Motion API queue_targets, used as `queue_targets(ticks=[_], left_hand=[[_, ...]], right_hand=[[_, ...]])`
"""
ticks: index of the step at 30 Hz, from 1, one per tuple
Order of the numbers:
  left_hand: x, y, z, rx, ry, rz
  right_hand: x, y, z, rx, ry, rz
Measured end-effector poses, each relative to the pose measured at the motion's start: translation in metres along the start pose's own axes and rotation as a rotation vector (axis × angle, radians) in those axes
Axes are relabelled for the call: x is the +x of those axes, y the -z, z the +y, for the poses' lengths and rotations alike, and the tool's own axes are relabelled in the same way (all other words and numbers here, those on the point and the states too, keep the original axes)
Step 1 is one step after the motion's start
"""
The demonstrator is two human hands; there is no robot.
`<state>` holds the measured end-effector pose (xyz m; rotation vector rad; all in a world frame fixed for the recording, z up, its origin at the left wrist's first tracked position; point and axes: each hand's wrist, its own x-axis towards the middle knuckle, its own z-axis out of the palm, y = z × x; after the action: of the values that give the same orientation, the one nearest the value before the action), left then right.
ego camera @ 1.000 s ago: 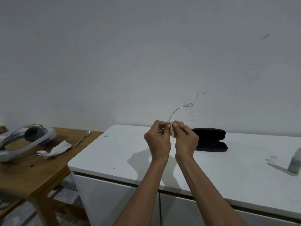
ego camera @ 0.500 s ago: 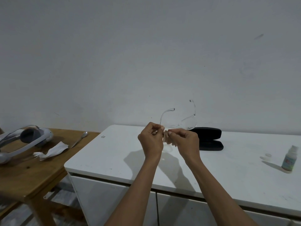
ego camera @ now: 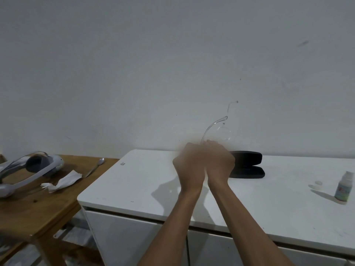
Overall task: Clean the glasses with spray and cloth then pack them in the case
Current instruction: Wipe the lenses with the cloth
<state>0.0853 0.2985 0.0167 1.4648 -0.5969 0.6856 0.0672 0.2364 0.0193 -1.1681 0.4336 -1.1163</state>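
White cabinet top (ego camera: pixel 249 204) carried most of the scene; wooden table (ego camera: pixel 38 208) sat to its left w/ a headset (ego camera: pixel 28 167), crumpled tissue (ego camera: pixel 61 182) and spoon (ego camera: pixel 95 167). Black case (ego camera: pixel 247 167) lay open on the cabinet just behind the hands, spray bottle (ego camera: pixel 343 189) stood well apart at far right w/ its small cap (ego camera: pixel 318 182) beside it.

Change vs a sec ago: both hands had dropped lower and pressed together, now blurred by motion. The clear glasses (ego camera: pixel 217 129) had swung, one arm arcing up above the knuckles and a lens faint behind it. Prob. wiping in progress, so cleaning wasn't done and packing hadn't begun.

Left hand (ego camera: pixel 190 164) and right hand (ego camera: pixel 220 162) were both curled, backs to camera, apparently holding the glasses' frame between them. Exact finger hold couldn't be told thru the blur.

Hidden: the cloth wasn't visible at all now, presumably inside the hands. Second arm of the glasses was only a thin dark trace against the wall. Bottle label unreadable.
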Motion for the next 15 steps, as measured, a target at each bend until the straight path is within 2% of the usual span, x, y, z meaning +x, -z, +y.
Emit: queue_targets(ticks=[4,9,12,15], left_hand=[[0.011,0.008,-0.008,0.012,0.01,-0.009],[0.018,0.017,-0.02,0.023,0.103,-0.007],[0.02,0.019,-0.026,0.056,0.151,0.0],[0.019,0.019,-0.03,0.073,0.202,0.02]], right_hand=[[0.01,0.006,0.0,-0.024,-0.068,-0.228],[0.006,0.015,-0.003,0.034,-0.169,-0.445],[0.001,0.022,0.0,-0.019,-0.182,-0.492],[-0.005,0.025,0.006,-0.093,-0.142,-0.47]])
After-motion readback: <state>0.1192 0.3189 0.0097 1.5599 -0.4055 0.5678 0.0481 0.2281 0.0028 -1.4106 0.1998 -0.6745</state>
